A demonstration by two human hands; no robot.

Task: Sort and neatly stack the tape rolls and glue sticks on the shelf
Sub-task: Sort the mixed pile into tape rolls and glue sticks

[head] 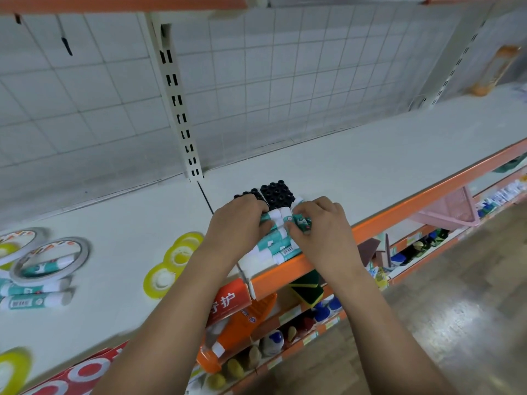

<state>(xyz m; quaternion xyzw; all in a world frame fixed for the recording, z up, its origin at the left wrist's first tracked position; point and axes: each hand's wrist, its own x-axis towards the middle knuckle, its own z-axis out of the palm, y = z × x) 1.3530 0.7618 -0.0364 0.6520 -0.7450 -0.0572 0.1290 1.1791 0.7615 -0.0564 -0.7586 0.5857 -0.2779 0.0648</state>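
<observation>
Left hand and right hand meet over a pile of teal-and-white glue sticks lying just inside the orange front edge of the shelf. The fingers of each hand curl down onto the upper sticks, the left hand from the pile's left side and the right hand from its right; each grips sticks at the top of the pile. Just behind the fingertips stands a block of black-capped sticks, upright and packed together. Well apart to the left lie two yellow tape rolls, flat and overlapping. Farther left are two white tape rolls, a stick showing through one ring, beside loose glue sticks.
</observation>
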